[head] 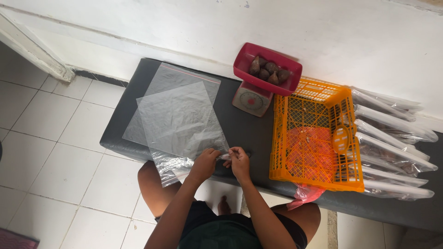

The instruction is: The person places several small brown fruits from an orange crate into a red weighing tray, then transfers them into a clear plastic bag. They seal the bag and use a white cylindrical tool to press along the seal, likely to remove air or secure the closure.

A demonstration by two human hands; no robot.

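At bench edge, left hand [204, 161], right hand [239, 161] pinching clear bag [182, 121], fingertips obscured.

Cannot tell whether the fingers [225, 157] of both hands pinch the corner of the clear plastic bag [182, 121] or only touch it, too small to read. Hidden under the red bowl [266, 69]: the top of the small scale [252, 100], dial too small to read. Cut off at 3 o'clock and 5 o'clock: the dark counter [244, 131], right end covered by stacked sealed bags [392, 152], contents blurred.
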